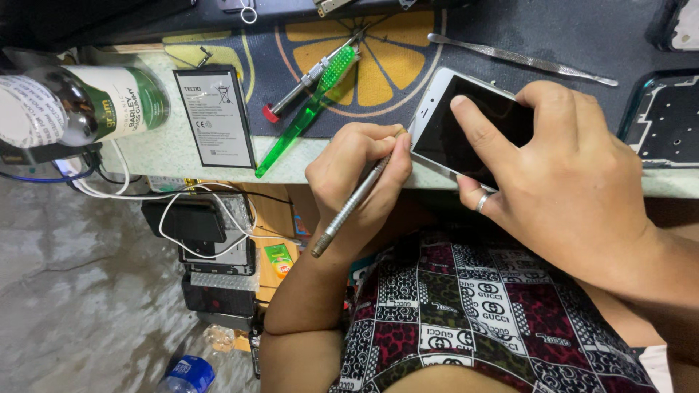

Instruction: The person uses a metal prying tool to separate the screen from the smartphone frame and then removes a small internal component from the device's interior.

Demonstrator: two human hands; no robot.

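Note:
My right hand holds a white phone with a dark screen at the front edge of the bench, thumb pressed on the glass, a ring on one finger underneath. My left hand grips a slim metal tool like a pen, its tip against the phone's left edge. The tool's handle points down toward my lap.
On the bench lie a green toothbrush, a red-capped screwdriver, a flat phone battery, metal tweezers and a dark phone frame. A green-labelled jar lies at left. White cables and a blue bottle sit below.

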